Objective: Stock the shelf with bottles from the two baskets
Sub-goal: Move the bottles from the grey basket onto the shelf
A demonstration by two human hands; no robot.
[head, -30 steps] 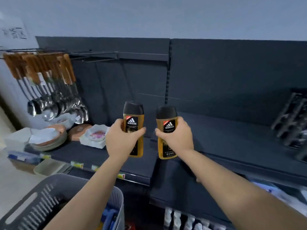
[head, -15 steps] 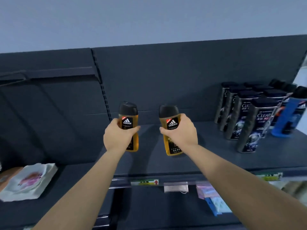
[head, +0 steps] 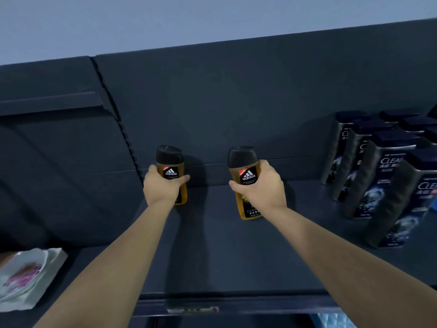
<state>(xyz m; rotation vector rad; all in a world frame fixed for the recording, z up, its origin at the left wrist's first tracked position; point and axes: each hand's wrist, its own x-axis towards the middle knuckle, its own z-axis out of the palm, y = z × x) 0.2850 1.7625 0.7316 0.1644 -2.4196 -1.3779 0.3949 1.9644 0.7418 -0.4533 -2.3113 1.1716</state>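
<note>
Two amber bottles with black caps and black labels are upright over the dark shelf (head: 212, 252). My left hand (head: 160, 188) grips the left bottle (head: 170, 170) far back, close to the rear panel, its base at the shelf surface. My right hand (head: 261, 188) grips the right bottle (head: 244, 176), slightly tilted, further forward, its base at or just above the shelf. Both arms reach out over the shelf. No basket is in view.
Several dark shampoo bottles (head: 383, 176) stand in rows at the shelf's right end. A white floral dish (head: 26, 278) lies on the lower shelf section to the left. A slotted upright (head: 113, 110) divides the back panels. A price strip runs along the front edge (head: 192, 310).
Both hands have pushed the bottles further back over the shelf and spread apart. The view has closed in on the shelf, and the left bottle now reaches the rear panel.
</note>
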